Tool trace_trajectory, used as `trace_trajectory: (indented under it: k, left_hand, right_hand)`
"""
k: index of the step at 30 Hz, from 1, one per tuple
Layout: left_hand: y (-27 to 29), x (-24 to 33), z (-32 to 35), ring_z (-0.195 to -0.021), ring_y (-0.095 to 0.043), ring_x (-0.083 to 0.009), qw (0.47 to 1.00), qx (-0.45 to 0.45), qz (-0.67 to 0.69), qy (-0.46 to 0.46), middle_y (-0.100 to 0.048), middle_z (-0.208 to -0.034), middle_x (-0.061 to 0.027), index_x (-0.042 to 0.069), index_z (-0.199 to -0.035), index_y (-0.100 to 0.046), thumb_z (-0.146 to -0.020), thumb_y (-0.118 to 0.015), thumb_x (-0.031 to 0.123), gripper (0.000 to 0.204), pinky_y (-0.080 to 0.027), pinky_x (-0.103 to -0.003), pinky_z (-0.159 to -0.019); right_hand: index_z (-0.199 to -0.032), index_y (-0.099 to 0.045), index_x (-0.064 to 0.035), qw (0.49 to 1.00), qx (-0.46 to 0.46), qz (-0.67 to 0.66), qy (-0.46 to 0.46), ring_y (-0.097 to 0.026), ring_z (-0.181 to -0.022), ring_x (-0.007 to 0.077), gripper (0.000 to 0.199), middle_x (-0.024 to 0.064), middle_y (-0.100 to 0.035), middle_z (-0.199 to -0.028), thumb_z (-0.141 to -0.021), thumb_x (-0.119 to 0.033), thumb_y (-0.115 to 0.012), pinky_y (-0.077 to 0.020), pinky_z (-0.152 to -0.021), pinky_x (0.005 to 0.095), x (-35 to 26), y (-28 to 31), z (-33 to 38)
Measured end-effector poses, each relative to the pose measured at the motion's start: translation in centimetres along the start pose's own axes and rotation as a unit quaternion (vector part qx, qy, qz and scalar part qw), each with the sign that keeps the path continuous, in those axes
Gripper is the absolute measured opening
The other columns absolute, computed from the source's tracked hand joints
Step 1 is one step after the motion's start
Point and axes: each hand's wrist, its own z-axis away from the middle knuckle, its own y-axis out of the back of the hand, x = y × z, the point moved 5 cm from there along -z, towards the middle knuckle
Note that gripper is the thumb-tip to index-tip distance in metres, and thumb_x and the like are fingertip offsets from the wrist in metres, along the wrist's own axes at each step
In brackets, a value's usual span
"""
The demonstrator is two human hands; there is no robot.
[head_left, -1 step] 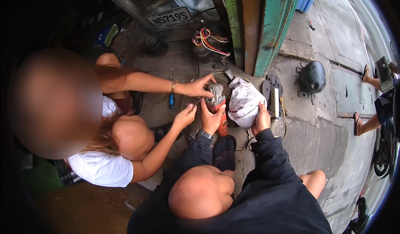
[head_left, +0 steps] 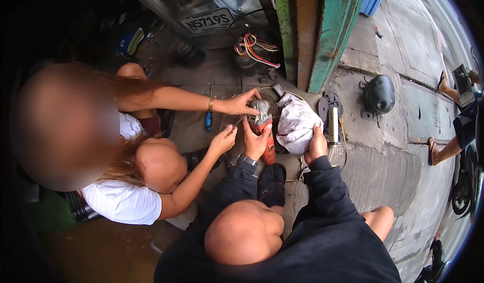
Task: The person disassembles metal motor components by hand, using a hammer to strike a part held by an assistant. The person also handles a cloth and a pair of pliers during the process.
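Observation:
My left hand (head_left: 257,140) is wrapped round the red body of an angle grinder (head_left: 269,152), just below its silver gear head (head_left: 261,109). In my right hand (head_left: 316,146) is a crumpled, stained white rag (head_left: 297,124), pinched at its near right edge beside the grinder. A co-worker squats on my left. One of their hands (head_left: 242,104) rests on the gear head; the other hand (head_left: 223,140) holds a thin dark tool (head_left: 239,121) against the head's left side, its tip hidden.
A blue-handled screwdriver (head_left: 208,119) lies left of the grinder. Beyond are a motor with coloured wires (head_left: 250,53) and a green-and-brown post (head_left: 315,36). To the right are a white-and-grey tool (head_left: 333,126), cables and a black rounded compressor (head_left: 379,94). A passer-by's legs (head_left: 446,152) show far right.

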Motion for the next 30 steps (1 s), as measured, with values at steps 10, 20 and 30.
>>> trace_trajectory:
  k: [10,20,30]
  left_hand:
    - [2.0,-0.7,-0.3,-0.114,-0.059,-0.0194,0.893,-0.09,0.414,0.154,-0.058,-0.127,-0.0085,0.004,-0.145,-0.036,-0.094,-0.067,0.012,0.06,-0.048,-0.034,-0.099]
    - [3.7,1.4,2.6,-0.108,-0.061,-0.0232,0.921,-0.134,0.333,0.153,-0.061,-0.118,-0.0105,0.005,-0.131,-0.045,-0.093,-0.065,0.015,0.045,-0.049,-0.036,-0.095]
    - [7.7,5.5,4.1,-0.103,-0.063,-0.0269,0.945,-0.215,0.222,0.105,-0.064,-0.109,-0.0125,0.005,-0.118,-0.053,-0.092,-0.063,0.018,0.031,-0.05,-0.039,-0.091]
  right_hand:
    - [-0.145,-0.045,0.0023,0.985,0.022,0.146,0.094,-0.048,-0.131,0.0249,0.049,0.0152,-0.053,-0.143,-0.104,-0.026,-0.047,-0.0344,-0.112,0.0361,3.2,3.0,0.0]
    - [-0.141,-0.046,0.0022,0.993,-0.043,-0.089,-0.059,-0.058,-0.125,0.0318,0.052,0.0181,-0.057,-0.138,-0.103,-0.034,-0.049,-0.046,-0.107,0.0469,-0.5,1.2,-0.2]
    - [-0.121,-0.057,0.0015,0.97,-0.218,0.047,-0.097,-0.067,-0.096,0.0251,0.033,0.014,-0.067,-0.11,-0.102,-0.025,-0.052,-0.0527,-0.09,0.0378,-1.5,-18.1,1.7]
